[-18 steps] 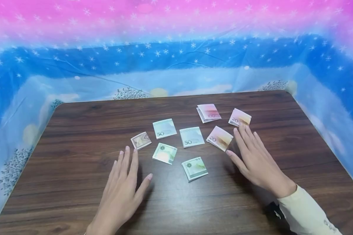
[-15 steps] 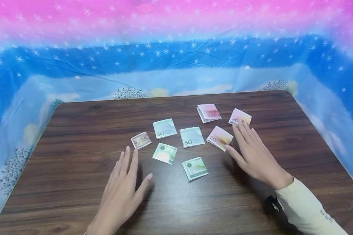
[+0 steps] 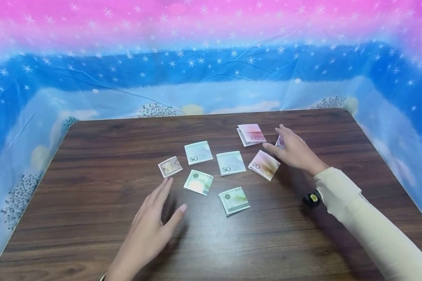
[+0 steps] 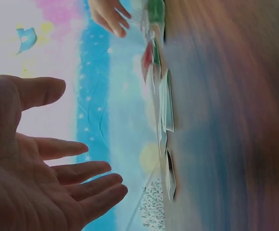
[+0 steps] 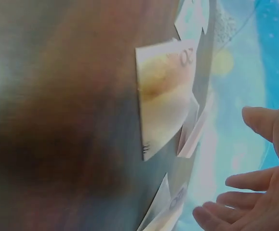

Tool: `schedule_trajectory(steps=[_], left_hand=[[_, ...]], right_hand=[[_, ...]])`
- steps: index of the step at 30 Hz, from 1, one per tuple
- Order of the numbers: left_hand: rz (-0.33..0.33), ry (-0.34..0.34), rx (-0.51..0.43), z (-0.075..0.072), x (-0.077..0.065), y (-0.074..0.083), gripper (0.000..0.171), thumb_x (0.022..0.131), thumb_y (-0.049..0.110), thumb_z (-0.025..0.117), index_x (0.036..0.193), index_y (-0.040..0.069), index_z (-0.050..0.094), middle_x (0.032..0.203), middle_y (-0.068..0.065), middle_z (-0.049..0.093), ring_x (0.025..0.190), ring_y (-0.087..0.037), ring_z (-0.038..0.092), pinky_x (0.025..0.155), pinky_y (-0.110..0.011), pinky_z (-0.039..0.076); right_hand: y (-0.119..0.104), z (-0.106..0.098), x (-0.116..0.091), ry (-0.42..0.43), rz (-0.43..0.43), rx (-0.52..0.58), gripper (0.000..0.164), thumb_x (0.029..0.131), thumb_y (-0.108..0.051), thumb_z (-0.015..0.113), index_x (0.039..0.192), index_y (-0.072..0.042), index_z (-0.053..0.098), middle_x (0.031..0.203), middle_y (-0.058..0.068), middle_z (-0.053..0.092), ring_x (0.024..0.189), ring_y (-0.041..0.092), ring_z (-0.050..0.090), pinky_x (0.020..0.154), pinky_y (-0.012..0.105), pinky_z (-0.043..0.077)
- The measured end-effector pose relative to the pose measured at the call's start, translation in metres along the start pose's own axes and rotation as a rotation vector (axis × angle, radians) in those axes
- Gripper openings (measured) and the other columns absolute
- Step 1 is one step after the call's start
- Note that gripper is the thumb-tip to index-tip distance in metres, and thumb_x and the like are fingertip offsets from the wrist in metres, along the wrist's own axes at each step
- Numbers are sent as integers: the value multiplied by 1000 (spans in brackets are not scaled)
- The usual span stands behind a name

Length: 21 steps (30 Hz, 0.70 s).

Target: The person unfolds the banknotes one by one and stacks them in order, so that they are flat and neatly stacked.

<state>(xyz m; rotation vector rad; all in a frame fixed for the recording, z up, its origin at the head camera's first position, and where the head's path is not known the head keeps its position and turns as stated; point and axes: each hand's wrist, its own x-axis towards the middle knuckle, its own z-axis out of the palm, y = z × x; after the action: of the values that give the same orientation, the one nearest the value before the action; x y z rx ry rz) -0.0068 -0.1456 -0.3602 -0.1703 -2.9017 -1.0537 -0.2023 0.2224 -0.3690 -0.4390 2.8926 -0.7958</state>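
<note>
My right hand (image 3: 295,150) hovers over the far folded 20 banknote (image 3: 280,142) and hides most of it. The right wrist view shows its fingers (image 5: 245,182) loosely extended, apart from the notes, holding nothing. Nearer lies a second 20 banknote (image 3: 265,165); a pink folded 100 banknote (image 3: 253,133) is to the hand's left. My left hand (image 3: 149,226) is held above the table with thumb spread and nothing in it. Its fingertips come near a small brownish folded banknote (image 3: 170,167) and a green folded banknote (image 3: 198,182).
Two folded 50 banknotes, one farther left (image 3: 198,153) and one mid-group (image 3: 231,163), lie on the dark wooden table (image 3: 91,168). Another green banknote (image 3: 234,201) is closest to me. A patterned pink and blue cloth (image 3: 211,66) surrounds the table. A black object (image 3: 312,199) hangs at the right wrist.
My right hand has moved forward, away from me, and now covers much of the far 20 banknote. The left hand shifts only slightly. All the banknotes stay where they were.
</note>
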Motion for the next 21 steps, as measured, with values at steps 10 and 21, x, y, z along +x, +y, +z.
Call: schedule_trajectory(steps=[10,21], left_hand=[[-89,-18,-369,-3,4,4,61,100,40,64,153,19,43,151,-11,50,133,-35,53,108,-54,44],[-88,71,-677,4,9,4,42,100,11,64,140,3,55,137,-14,62,125,-30,60,98,-22,52]], right_hand=[[-9,2,45,-19,139,86,67,96,-28,69,142,14,44,137,32,52,120,43,53,103,57,45],[-18,19,69,-3,309,99,44,86,-32,80,82,0,50,76,6,38,68,22,39,59,31,33]])
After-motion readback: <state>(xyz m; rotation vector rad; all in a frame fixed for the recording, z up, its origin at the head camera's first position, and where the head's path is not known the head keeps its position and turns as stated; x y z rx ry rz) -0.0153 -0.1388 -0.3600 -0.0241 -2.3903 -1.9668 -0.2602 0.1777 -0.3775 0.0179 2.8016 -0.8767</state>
